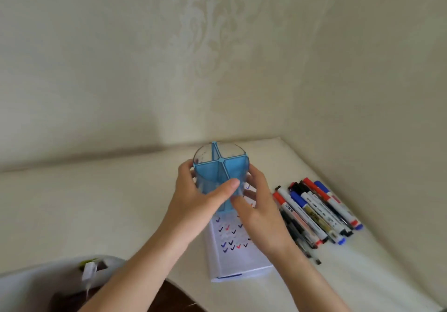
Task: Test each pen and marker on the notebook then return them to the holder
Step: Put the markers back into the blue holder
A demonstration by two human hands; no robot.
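Both hands on the holder [219, 166], centre of frame. It's a clear round cup with blue cross dividers making four compartments, all visibly empty from this angle. It sits above the top end of the notebook [235, 258]; can't tell whether it rests on the page or is lifted.

Left hand [193, 195]: grip closed around the holder's left side, thumb laid across the front wall, fingers wrapped behind. Right hand [256, 205]: grip also on the holder, fingers pressed to its right and lower front wall, thumb low near the base. Both forearms come in from the bottom edge of the frame.

Notebook lies open on the desk [96, 202], lower centre, long side running away from the camera. Page carries rows of small check marks in black, blue and red. Its top part is hidden behind the hands and holder.

Pens and markers [316, 212] lie in a loose pile on the desk, right of centre, just beside the notebook's right edge. Roughly parallel, angled toward lower right. White barrels with red, blue and black caps; a few dark slim pens on the near side of the pile. None in the holder, none in either hand.

Lower left corner: a white object with a green bit and a tag [89, 270], blurred, can't identify.
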